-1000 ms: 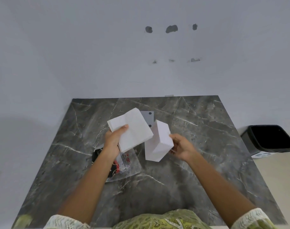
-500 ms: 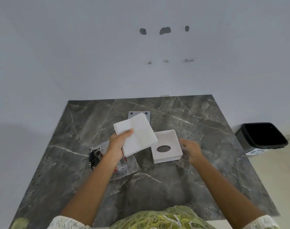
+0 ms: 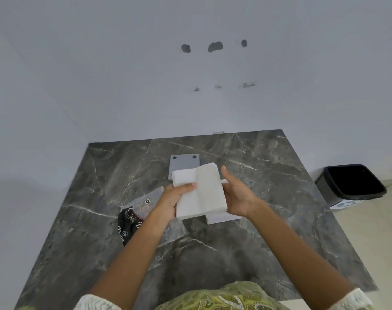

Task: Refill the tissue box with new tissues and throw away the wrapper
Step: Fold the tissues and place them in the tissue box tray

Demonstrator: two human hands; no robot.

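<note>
Left hand (image 3: pixel 170 200): grip pinching the thick white stack of folded tissues (image 3: pixel 200 191), thumb on top.
Right hand (image 3: pixel 236 195): grip spread, palm at the stack's right edge.
White square tissue box (image 3: pixel 221 218): on the dark marble surface (image 3: pixel 268 198), mostly hidden beneath the stack.
Clear printed plastic wrapper (image 3: pixel 143 211): left.

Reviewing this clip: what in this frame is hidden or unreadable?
- Tissue box, head view: mostly hidden by the tissue stack; its opening is unseen.
- Wrapper: partly behind the left hand and forearm; print too small to read.
- Grey plate: near edge behind the stack.
- Right hand: contact with the stack is unclear.
- Bin: inside too dark.
</note>
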